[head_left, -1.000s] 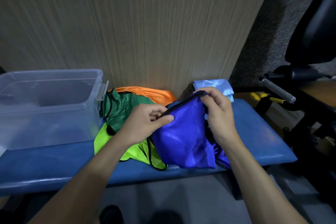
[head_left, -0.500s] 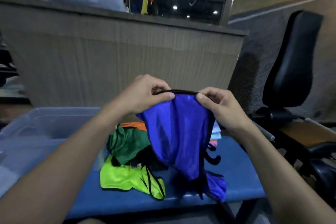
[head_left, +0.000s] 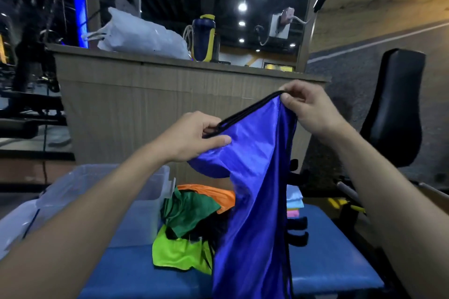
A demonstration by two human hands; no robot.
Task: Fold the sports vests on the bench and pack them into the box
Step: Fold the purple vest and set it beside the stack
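My left hand and right hand each pinch the black-trimmed top edge of the blue vest, held up mid-frame so it hangs down over the blue bench at lower centre. Behind it on the bench lie the green vest, orange vest and lime vest, partly hidden by the hanging cloth; the clear plastic box sits lower left, crossed by my left forearm. Wooden counter behind, white bag and bottle on top, black chair at right.
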